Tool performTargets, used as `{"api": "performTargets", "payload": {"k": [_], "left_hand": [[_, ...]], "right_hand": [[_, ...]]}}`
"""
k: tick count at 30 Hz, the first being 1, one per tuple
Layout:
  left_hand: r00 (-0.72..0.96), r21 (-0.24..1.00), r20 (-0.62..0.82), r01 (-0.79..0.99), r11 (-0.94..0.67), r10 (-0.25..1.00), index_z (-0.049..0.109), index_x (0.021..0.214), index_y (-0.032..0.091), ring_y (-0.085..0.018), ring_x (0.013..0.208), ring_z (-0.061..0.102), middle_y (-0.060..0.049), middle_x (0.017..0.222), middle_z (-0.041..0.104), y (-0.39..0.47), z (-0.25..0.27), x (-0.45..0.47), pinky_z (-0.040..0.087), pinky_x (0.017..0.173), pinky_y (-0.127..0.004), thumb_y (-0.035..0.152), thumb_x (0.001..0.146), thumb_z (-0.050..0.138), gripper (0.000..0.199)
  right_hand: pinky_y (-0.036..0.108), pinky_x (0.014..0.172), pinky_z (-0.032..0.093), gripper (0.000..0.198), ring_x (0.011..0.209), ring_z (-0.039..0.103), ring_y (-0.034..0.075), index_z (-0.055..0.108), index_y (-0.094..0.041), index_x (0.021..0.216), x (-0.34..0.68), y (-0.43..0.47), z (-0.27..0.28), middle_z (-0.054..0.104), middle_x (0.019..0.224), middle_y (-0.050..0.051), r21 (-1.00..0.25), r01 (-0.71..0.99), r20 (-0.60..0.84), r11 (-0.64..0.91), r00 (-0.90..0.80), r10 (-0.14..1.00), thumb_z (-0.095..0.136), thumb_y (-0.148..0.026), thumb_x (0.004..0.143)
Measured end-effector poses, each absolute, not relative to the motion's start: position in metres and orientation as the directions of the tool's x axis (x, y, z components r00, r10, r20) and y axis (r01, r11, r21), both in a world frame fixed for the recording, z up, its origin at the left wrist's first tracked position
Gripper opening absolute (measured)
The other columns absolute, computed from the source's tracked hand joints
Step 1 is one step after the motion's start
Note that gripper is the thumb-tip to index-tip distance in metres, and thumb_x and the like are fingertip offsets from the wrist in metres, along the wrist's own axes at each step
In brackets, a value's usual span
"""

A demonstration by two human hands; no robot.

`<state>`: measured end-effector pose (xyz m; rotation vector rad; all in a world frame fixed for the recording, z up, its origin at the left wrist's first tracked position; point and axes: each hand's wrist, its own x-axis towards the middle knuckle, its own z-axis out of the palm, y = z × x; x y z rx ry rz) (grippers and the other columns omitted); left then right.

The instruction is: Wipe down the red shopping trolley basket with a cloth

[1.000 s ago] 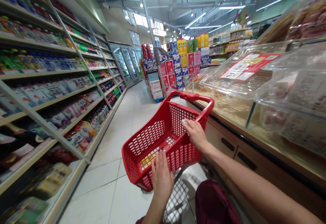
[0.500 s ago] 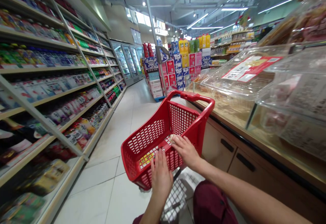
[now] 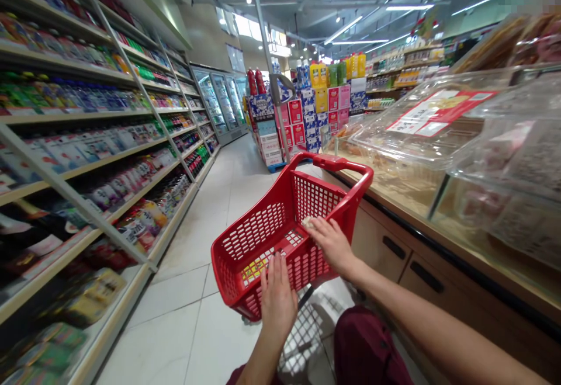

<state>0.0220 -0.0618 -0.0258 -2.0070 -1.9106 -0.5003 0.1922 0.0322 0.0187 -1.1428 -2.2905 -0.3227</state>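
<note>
In front of me stands a red plastic shopping cart (image 3: 249, 230) with perforated basket walls. My left hand (image 3: 279, 294) rests on its near rim, the fingers straight and close together over the edge; the thumb is partly hidden. My right hand (image 3: 332, 248) is farther along the same rim, towards the handle, with a small crumpled white tissue (image 3: 308, 222) under its fingertips. A flat yellow item (image 3: 254, 269) shows at the bottom of the basket. The cart's handle (image 3: 339, 164) is at the far right end, untouched by either hand.
Drink shelves (image 3: 92, 169) line the left side of the tiled aisle (image 3: 219, 198). On the right, a wooden counter (image 3: 377, 230) bears clear plastic food boxes (image 3: 407, 145). Stacked drink cartons (image 3: 298, 122) and a thin grey pole (image 3: 263, 28) stand beyond the cart.
My right hand has shifted slightly up and right along the rim with the tissue. My left hand stays on the near rim. The view has shifted a little.
</note>
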Motion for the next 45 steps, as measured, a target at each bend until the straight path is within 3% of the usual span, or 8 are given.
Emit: {"api": "performTargets", "payload": {"k": [3,9,14,19,24,31,37,45], "left_hand": [[0.042,0.001,0.469,0.999,-0.048,0.882,0.019,0.133,0.01,-0.023,0.13,0.019,-0.011,0.14,0.026,-0.062,-0.025,0.023,0.02,0.105,-0.043,0.015,0.066,0.047,0.073],[0.039,0.003,0.448,0.999,-0.045,0.893,0.023,0.132,0.01,-0.022,0.129,0.022,-0.01,0.139,0.03,-0.063,-0.021,0.02,0.021,0.105,-0.041,0.017,0.067,0.047,0.069],[0.017,0.016,0.434,1.0,-0.027,0.901,0.025,0.131,0.009,-0.023,0.128,0.022,-0.011,0.138,0.031,-0.064,-0.019,0.021,0.02,0.105,-0.042,0.017,0.067,0.048,0.069],[0.047,0.027,0.394,0.998,-0.062,0.918,0.026,0.131,0.009,-0.022,0.128,0.024,-0.011,0.138,0.031,-0.064,-0.011,0.018,0.022,0.104,-0.041,0.014,0.067,0.044,0.066],[-0.072,0.075,0.308,0.996,0.051,0.949,0.032,0.128,0.007,-0.022,0.124,0.031,-0.013,0.133,0.039,-0.068,-0.003,-0.003,0.025,0.102,-0.042,0.017,0.07,0.04,0.059],[-0.074,0.01,0.36,0.997,0.075,0.93,0.035,0.126,0.006,-0.022,0.124,0.032,-0.013,0.133,0.039,-0.074,-0.011,-0.016,0.024,0.103,-0.041,0.015,0.068,0.04,0.059],[-0.062,-0.038,0.436,0.996,0.087,0.898,0.034,0.126,0.009,-0.021,0.12,0.037,-0.012,0.129,0.044,-0.085,-0.019,-0.032,0.03,0.1,-0.041,0.013,0.071,0.039,0.056],[-0.047,0.018,0.453,0.999,0.043,0.89,0.037,0.122,0.01,-0.021,0.11,0.046,-0.011,0.122,0.051,-0.089,-0.03,-0.059,0.035,0.095,-0.037,0.014,0.07,0.041,0.053]], "right_hand": [[0.043,0.097,0.026,0.046,0.121,0.036,0.023,0.05,-0.021,0.119,0.195,0.037,0.023,0.043,0.131,0.006,-0.1,0.869,0.6,0.484,-0.335,0.726,0.036,-0.003,0.078],[0.039,0.098,0.027,0.043,0.122,0.035,0.019,0.049,-0.025,0.119,0.182,0.028,0.016,0.042,0.132,0.002,-0.014,0.729,0.573,0.685,-0.556,0.603,0.039,-0.009,0.081],[0.042,0.097,0.028,0.049,0.121,0.035,0.022,0.049,-0.02,0.12,0.185,0.035,0.022,0.043,0.13,0.007,-0.15,0.859,0.609,0.49,-0.31,0.73,0.036,-0.001,0.076],[0.036,0.097,0.03,0.042,0.121,0.036,0.018,0.051,-0.025,0.117,0.173,0.021,0.01,0.045,0.13,0.002,-0.042,0.688,0.585,0.724,-0.571,0.576,0.038,-0.009,0.08],[0.042,0.097,0.027,0.048,0.12,0.038,0.022,0.051,-0.023,0.118,0.194,0.04,0.026,0.045,0.129,0.005,-0.151,0.859,0.604,0.489,-0.312,0.734,0.037,-0.002,0.076],[0.037,0.098,0.029,0.046,0.122,0.035,0.016,0.049,-0.027,0.119,0.166,0.018,0.009,0.045,0.129,0.002,-0.064,0.671,0.577,0.739,-0.579,0.576,0.037,-0.007,0.079],[0.041,0.097,0.028,0.055,0.122,0.034,0.021,0.05,-0.02,0.119,0.201,0.048,0.026,0.043,0.131,0.005,-0.163,0.852,0.621,0.497,-0.303,0.723,0.034,0.002,0.071],[0.039,0.098,0.029,0.056,0.122,0.034,0.019,0.053,-0.018,0.115,0.194,0.056,0.01,0.045,0.129,0.005,-0.071,0.794,0.67,0.604,-0.41,0.619,0.031,0.004,0.069]]}}
